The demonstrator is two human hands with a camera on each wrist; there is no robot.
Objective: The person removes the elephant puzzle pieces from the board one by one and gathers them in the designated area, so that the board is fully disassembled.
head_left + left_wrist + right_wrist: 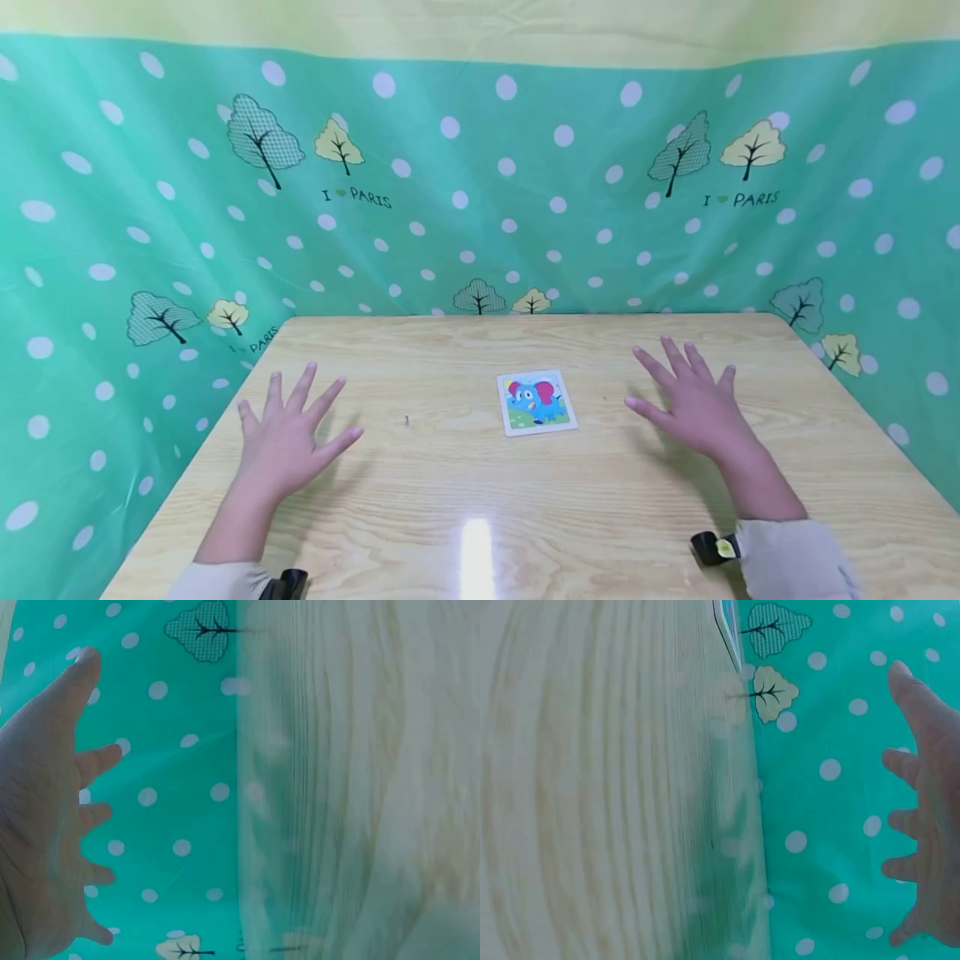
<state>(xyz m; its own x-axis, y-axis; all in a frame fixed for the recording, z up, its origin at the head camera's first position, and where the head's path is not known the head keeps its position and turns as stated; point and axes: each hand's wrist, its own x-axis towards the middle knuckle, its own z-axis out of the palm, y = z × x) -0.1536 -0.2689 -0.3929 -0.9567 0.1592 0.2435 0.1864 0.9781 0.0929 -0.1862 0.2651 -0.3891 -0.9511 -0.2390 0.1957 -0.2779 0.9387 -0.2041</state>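
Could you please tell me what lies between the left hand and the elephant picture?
In the head view, a tiny dark speck, too small to identify, shows on the wood-grain tabletop between the left hand and the elephant picture.

Square white-bordered picture card (537, 403), centre of frame: blue elephant, magenta-pink ears, green ground. Flat pale-tan wooden tabletop (420, 492), lower half: long streaky grain, slightly darker tan. Teal-green fabric backdrop (480, 225), upper half: whitish polka dots, checked grey-green trees, pale-yellow trees, dark lettering; cream band along top edge. Off-white cloth sleeves (795, 560), lower left and lower right; black wrist devices (705, 548) alongside.
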